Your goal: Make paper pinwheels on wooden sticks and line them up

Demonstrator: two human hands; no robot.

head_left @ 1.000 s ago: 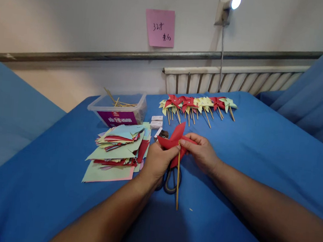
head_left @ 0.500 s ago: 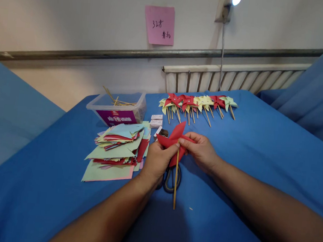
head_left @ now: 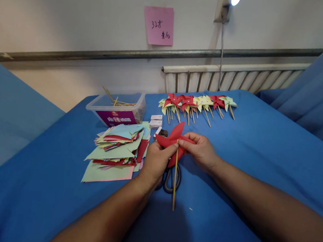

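Note:
Between my two hands is a red paper pinwheel (head_left: 177,131), with a thin wooden stick (head_left: 174,186) hanging down from its middle toward me. My left hand (head_left: 158,157) is closed on the pinwheel from the left, its thumb at the top of the stick. From the right, my right hand (head_left: 200,149) pinches the same spot, thumb against the stick's upper end and fingers behind the red paper. How the stick joins the paper is hidden under my thumbs. Black-handled scissors (head_left: 169,182) lie on the table just below, their blades covered.
Left of my hands lies a stack of coloured paper (head_left: 113,150). Behind it stands a clear plastic box (head_left: 114,111) with wooden sticks. Small white boxes (head_left: 156,122) sit nearby. A row of pinwheels (head_left: 197,103) lies at the back of the blue-covered table (head_left: 250,144).
Almost nothing differs. The pinwheel and stick have shifted very slightly left, with both hands keeping their hold.

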